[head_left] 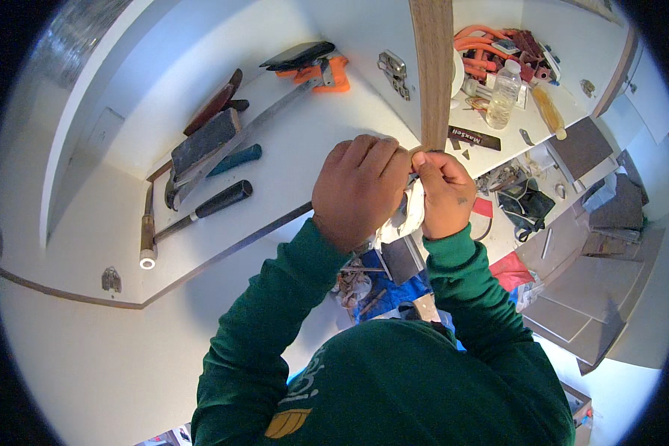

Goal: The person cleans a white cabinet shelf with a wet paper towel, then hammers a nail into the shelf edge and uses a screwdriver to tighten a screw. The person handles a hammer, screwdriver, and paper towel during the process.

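My left hand (360,189) is closed, its knuckles toward me and its fingertips hidden. Close against it, my right hand (447,189) pinches with thumb and forefinger at the lower end of the brown edge of an upright panel (431,74). Whatever small piece is between the fingertips is too covered to make out. A crumpled white sheet (407,221), cloth or paper, hangs between the two hands; which of them grips it I cannot tell.
On the left shelf lie a handsaw (249,134) with an orange handle, a hammer (148,230), a black-handled tool (223,199) and a black wallet-like case (297,55). The right shelf holds a clear bottle (504,95), orange hose (483,36) and a black strip (474,137). Metal hinges (394,73) stick out from panels.
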